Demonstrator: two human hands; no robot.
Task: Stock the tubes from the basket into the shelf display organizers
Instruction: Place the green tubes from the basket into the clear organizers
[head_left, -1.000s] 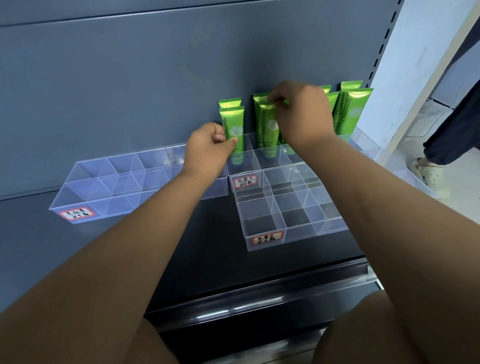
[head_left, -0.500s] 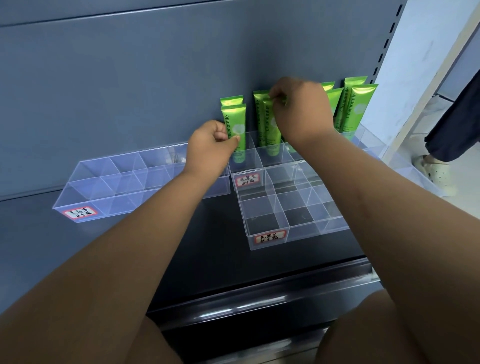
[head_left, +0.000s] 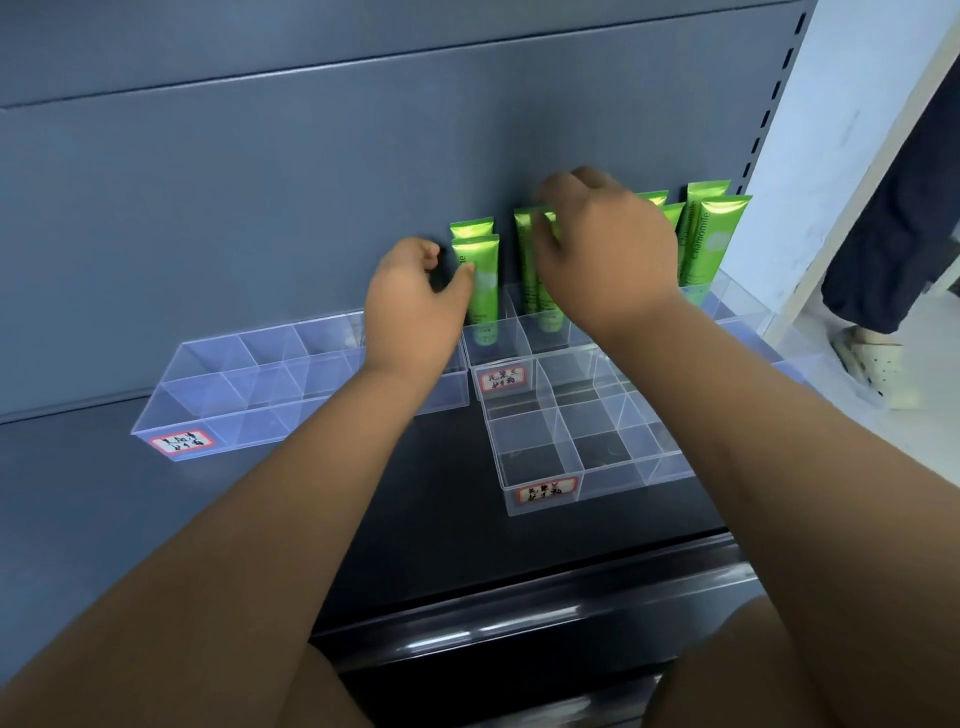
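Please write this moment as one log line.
step: seat tubes | left hand: thumb on tube | right hand: pinches tube top | front organizer: empty

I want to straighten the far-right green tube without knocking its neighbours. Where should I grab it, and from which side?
Pinch the flat crimped top edge of the far-right tube from above, probably thumb in front, finger behind. It stands upright with its lower end down in the clear organizer, another tube sits close on its left, and only the top stands free.
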